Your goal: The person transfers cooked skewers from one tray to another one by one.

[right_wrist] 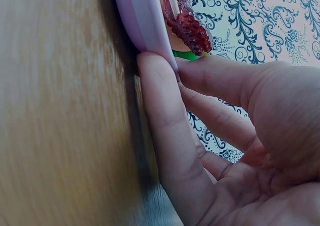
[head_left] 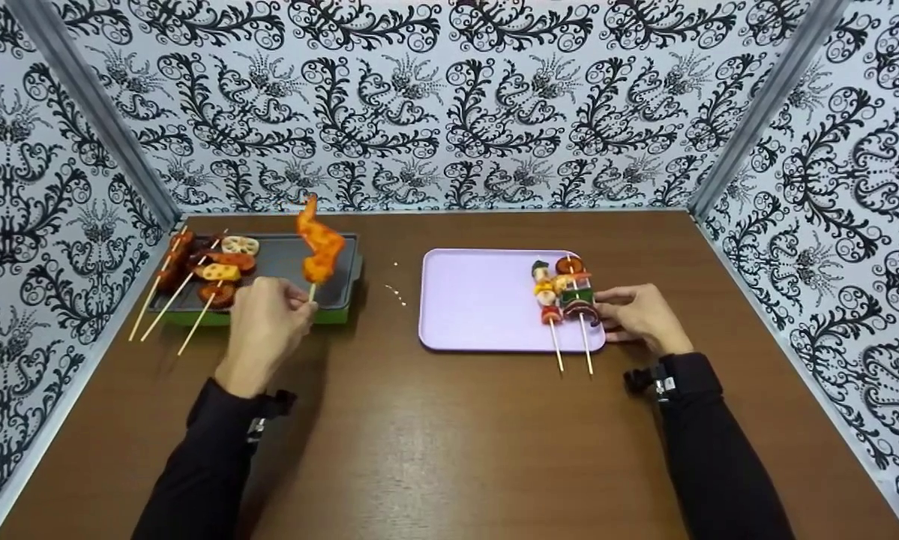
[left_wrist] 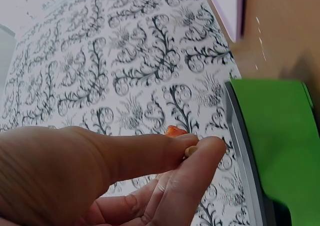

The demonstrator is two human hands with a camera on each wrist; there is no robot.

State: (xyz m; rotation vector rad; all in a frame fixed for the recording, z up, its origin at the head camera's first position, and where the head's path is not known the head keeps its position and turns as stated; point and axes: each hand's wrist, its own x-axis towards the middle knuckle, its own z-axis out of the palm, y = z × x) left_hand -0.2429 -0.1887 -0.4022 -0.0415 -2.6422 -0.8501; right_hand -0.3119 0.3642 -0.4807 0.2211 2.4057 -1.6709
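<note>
My left hand (head_left: pixel 265 326) pinches the stick of a chicken wing skewer (head_left: pixel 320 247), holding it upright above the right part of a grey-topped green grill (head_left: pixel 283 259). In the left wrist view the stick's pale end (left_wrist: pixel 190 151) shows between thumb and finger; most of the wing is hidden. On the right, my right hand (head_left: pixel 642 319) grips the right rim of a lilac tray (head_left: pixel 479 300), thumb on top and a finger beneath. Two skewers of mixed pieces, a left one (head_left: pixel 545 296) and a right one (head_left: pixel 578 296), lie on the tray's right side.
Several skewers, among them a sausage-like one (head_left: pixel 175 259) and one with a yellow piece (head_left: pixel 221 272), lie across the grill's left half, sticks over its front edge. Small white marks (head_left: pixel 395 292) dot the brown table (head_left: pixel 419 435). Patterned walls (head_left: pixel 434 112) enclose the back and sides.
</note>
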